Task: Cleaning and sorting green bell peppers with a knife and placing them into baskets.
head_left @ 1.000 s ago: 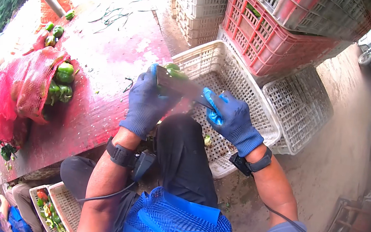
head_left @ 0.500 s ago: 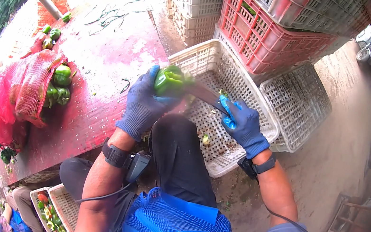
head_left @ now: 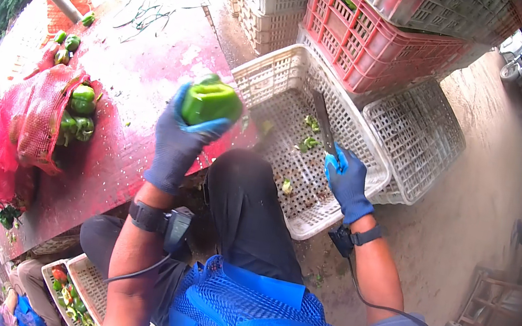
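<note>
A green bell pepper point(head_left: 211, 103) sits in my left hand point(head_left: 181, 141), which wears a blue glove and is closed round it above the edge of the red tabletop. My right hand point(head_left: 347, 181), gloved as well, grips a knife point(head_left: 325, 123) by its handle, mostly hidden in the fist. The dark blade points up and away over a white plastic crate point(head_left: 286, 74). Green pepper scraps point(head_left: 309, 144) lie on the crate's perforated floor. Knife and pepper are apart.
On the red table point(head_left: 152, 79) lies a pink mesh sack point(head_left: 35, 116) with several green peppers spilling out. Stacked crates, one red point(head_left: 354, 38), rise behind the white crate. Another white crate point(head_left: 417, 136) stands at its right. A crate of cut peppers point(head_left: 73, 300) is at lower left.
The knife has come away from the pepper and swung to point upward over the crate. My left hand has moved left with the pepper. More green scraps show in the crate.
</note>
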`<state>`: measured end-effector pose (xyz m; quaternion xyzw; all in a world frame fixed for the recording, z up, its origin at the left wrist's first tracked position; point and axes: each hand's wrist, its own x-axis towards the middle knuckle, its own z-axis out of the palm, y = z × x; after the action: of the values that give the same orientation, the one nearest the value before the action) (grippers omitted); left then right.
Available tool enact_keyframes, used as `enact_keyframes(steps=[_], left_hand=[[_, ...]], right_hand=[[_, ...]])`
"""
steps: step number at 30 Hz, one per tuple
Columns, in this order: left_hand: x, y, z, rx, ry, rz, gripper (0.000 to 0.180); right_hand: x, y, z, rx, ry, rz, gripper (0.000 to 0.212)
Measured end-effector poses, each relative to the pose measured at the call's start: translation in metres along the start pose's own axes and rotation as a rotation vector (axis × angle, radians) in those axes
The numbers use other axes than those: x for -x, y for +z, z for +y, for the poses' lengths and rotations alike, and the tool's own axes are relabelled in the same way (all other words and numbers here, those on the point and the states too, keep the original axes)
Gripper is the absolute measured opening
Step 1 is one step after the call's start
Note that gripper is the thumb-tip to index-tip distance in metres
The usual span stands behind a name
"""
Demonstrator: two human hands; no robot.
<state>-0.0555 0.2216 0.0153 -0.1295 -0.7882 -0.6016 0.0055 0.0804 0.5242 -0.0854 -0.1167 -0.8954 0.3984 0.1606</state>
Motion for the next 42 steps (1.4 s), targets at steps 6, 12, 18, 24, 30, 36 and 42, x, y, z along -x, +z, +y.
enact_keyframes(steps=[6, 12, 18, 24, 30, 36, 42], left_hand=[[0.022, -0.071, -0.019, -0.025, -0.057, 0.176, 0.056], [0.070, -0.130, -0.077, -0.242, -0.278, 0.338, 0.052], [0.086, -0.122, -0.082, -0.379, -0.345, 0.402, 0.058], [0.097, -0.120, -0.079, -0.321, -0.356, 0.406, 0.059], [0.105, -0.126, -0.100, -0.151, -0.399, 0.445, 0.054], [0.110, -0.128, -0.110, 0.013, -0.505, 0.465, 0.053], [0.114, -0.134, -0.134, 0.106, -0.569, 0.467, 0.048]], right_hand=[[-0.014, 0.023, 0.013, -0.121, 0.166, -0.134, 0.025], [-0.076, 0.054, -0.062, -0.064, 0.072, -0.298, 0.038], [-0.146, 0.111, -0.141, 0.499, -0.393, -0.384, 0.032], [-0.181, 0.157, -0.175, 0.703, -0.523, -0.491, 0.025], [-0.185, 0.198, -0.182, 0.712, -0.587, -0.538, 0.027], [-0.170, 0.196, -0.204, 0.800, -0.613, -0.627, 0.039], [-0.165, 0.185, -0.214, 0.858, -0.556, -0.618, 0.039]])
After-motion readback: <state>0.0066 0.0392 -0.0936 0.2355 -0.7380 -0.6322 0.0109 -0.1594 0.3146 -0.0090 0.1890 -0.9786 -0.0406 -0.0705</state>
